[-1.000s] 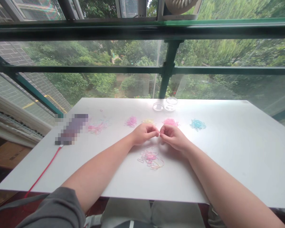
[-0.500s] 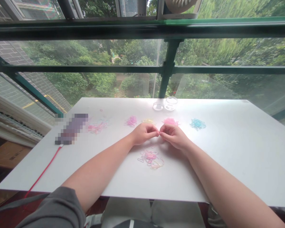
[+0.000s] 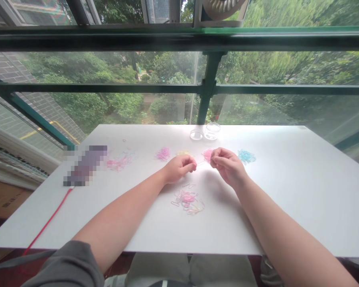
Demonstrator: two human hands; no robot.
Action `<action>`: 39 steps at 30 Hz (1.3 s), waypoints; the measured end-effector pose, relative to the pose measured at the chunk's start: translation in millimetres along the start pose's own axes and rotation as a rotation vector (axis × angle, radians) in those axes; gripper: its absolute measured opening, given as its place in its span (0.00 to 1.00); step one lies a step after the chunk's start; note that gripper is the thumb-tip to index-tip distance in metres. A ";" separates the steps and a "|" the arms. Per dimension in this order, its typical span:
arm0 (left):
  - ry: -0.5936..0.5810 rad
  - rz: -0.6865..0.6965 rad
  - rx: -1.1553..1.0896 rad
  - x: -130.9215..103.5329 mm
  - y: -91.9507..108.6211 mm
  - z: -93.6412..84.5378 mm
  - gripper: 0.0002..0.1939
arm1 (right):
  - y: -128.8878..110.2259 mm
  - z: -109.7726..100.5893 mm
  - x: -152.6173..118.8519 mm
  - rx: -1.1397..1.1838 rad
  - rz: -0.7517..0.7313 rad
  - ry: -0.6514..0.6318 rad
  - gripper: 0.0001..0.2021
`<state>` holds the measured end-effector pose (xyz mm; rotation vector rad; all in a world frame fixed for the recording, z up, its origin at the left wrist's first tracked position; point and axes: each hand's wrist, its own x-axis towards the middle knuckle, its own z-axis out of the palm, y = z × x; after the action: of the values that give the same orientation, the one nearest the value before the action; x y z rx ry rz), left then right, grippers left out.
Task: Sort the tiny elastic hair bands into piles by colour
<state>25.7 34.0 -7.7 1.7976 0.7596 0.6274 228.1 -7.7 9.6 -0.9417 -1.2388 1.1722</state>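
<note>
My left hand (image 3: 179,168) is closed in a pinch over the middle of the table, just nearer than a small yellow pile of rubber bands (image 3: 183,153). What its fingertips hold, if anything, is too small to make out. To its right, my right hand (image 3: 229,165) is raised a little, thumb and forefinger pressed together in front of a pink pile of rubber bands (image 3: 207,155). Its fingertips also hide whatever they may grip. Below and between the hands lies a loose mixed pile of pink, clear and yellowish rubber bands (image 3: 188,198).
Farther left are a purple-pink pile (image 3: 162,154) and a scattered pink pile (image 3: 119,162) of bands; a blue pile (image 3: 246,156) lies right. Clear round containers (image 3: 212,131) stand at the back edge. A blurred-out device (image 3: 88,165) with a red cable (image 3: 49,221) lies left.
My hands, whose fingertips met before, have come apart. The right hand has moved right and up, while the left stays nearly in place. The view has shifted slightly.
</note>
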 end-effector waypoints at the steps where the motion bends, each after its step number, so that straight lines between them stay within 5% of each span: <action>1: 0.005 -0.001 -0.002 0.4 -0.1 -0.1 0.11 | -1.9 -4.3 1.8 0.005 -0.026 0.061 0.07; 5: 0.034 -0.006 0.002 1.4 -0.2 0.6 0.11 | -4.5 -14.7 5.5 -0.091 -0.101 0.177 0.06; 12: 0.027 -0.020 -0.010 -2.4 3.7 2.3 0.11 | 6.3 8.4 -3.5 -0.507 -0.034 -0.218 0.03; 21: 0.063 -0.079 0.089 -5.5 8.1 0.6 0.12 | -7.3 -15.0 4.6 -0.572 -0.075 -0.086 0.04; 30: 0.108 -0.087 0.146 -5.8 8.7 2.9 0.11 | 10.7 15.1 -3.8 -0.708 -0.144 -0.196 0.05; 34: 0.101 -0.119 0.130 -5.9 6.3 2.6 0.12 | 6.0 9.8 -0.1 -0.809 -0.192 -0.112 0.04; 39: 0.086 -0.115 0.162 -6.9 6.8 2.1 0.12 | 3.8 -19.3 10.3 -0.979 -0.086 0.215 0.05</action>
<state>24.0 25.7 -2.4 1.8676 0.9894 0.5831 246.2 4.6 5.5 -1.6436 -1.6681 0.3191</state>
